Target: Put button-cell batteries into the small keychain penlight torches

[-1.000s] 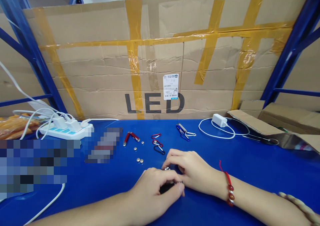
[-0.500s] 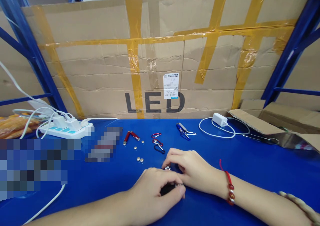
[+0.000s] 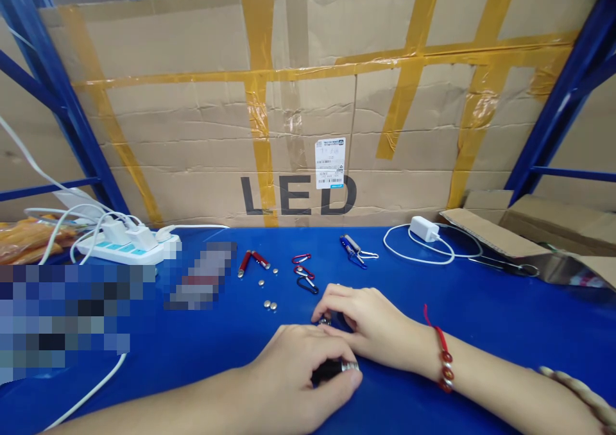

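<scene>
Left of the black clip (image 3: 310,283), 2 red tubes (image 3: 245,263) and metal discs (image 3: 273,306) lie loose, apparently unfinished. Nearer than the clip, the left hand (image 3: 293,371) is clamped on a black tube (image 3: 328,371) between thumb and fingers. Right of the clip, the right hand (image 3: 360,316) curls over a silver piece (image 3: 325,321); its grip I cannot tell. Right of and behind the clip, a blue tube (image 3: 344,245) and silver tube (image 3: 353,242) look finished.

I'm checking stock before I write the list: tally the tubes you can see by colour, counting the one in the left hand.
Red tubes: 2
Blue tube: 1
Silver tube: 1
Black tube, in the left hand: 1
Total: 5, leaving out the metal piece at the right hand, which is mostly hidden.
</scene>
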The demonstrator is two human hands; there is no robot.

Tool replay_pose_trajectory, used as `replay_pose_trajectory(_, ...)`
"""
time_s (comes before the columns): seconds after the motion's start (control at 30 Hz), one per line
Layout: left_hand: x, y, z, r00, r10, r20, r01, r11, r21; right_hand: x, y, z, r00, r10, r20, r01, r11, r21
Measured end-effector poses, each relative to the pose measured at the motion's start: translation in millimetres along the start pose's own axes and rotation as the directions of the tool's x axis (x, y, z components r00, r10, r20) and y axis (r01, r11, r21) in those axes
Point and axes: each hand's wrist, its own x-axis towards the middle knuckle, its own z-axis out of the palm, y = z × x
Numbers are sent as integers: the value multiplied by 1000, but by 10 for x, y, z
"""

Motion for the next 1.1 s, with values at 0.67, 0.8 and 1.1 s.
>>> replay_pose_trajectory(0.67, -24, 55, -44, 993, 117, 26, -119, 984, 134, 7, 3, 2, 999, 17, 31, -17, 1000, -7)
replay_pose_trajectory(0.8, -29, 101, -46, 983, 158, 90, -175, 956, 233, 2, -5, -1, 999, 16, 34, -15, 1000, -13)
replay_pose_trajectory(1.1, -73, 177, -59, 976, 143, 166, -164, 979, 121, 4, -4, 11, 999, 9, 33, -8, 999, -31)
